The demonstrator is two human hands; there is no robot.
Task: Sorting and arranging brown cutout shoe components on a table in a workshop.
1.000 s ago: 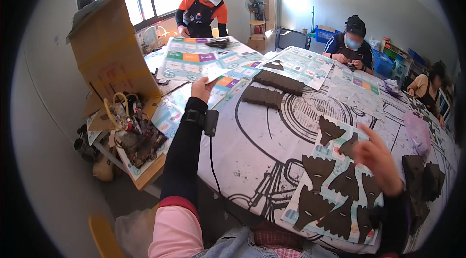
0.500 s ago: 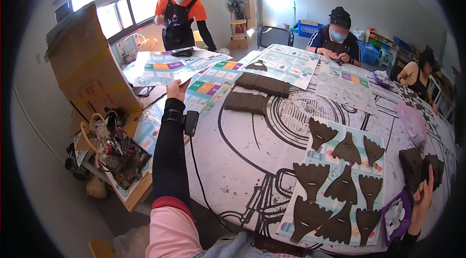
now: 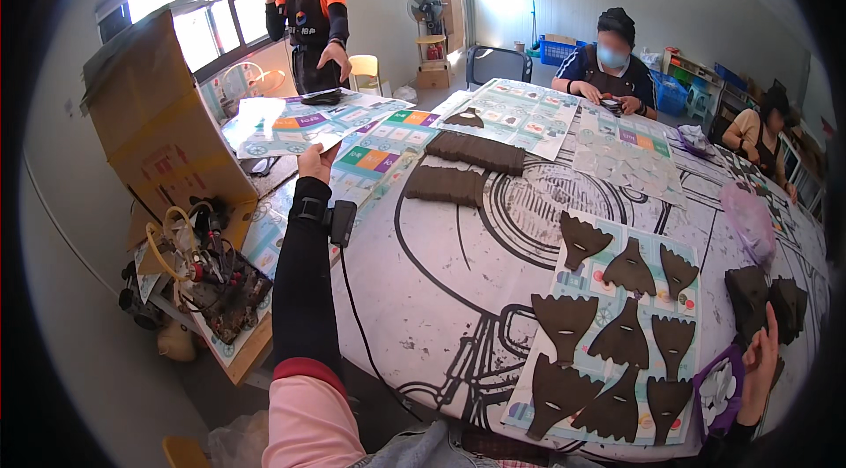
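Observation:
My left hand (image 3: 315, 163) is closed on the near edge of a printed sheet (image 3: 264, 141), held out at the far left. A dark flat piece (image 3: 321, 98) lies near that sheet's far edge. At the right, my right hand (image 3: 759, 371) is held with its fingers stretched out, beside two stacks of dark brown pieces (image 3: 746, 299). A purple container (image 3: 716, 387) with white bits in it sits just left of that hand. Several dark brown fan-shaped pieces (image 3: 565, 320) with wavy edges and small slits lie in rows on another printed sheet (image 3: 520, 411).
Two dark ribbed slabs (image 3: 476, 153) lie mid-table on the patterned cloth (image 3: 397, 292). A large cardboard box (image 3: 167, 133) and a tool with yellow hoses (image 3: 198, 248) stand at left. A co-worker in orange (image 3: 308, 18) stands beyond the sheet; others sit at the far side and right.
The standing co-worker has raised one hand to the cap and stretched the other over the sheet. My right hand has shifted slightly left. My left hand still grips the sheet, nearly unmoved.

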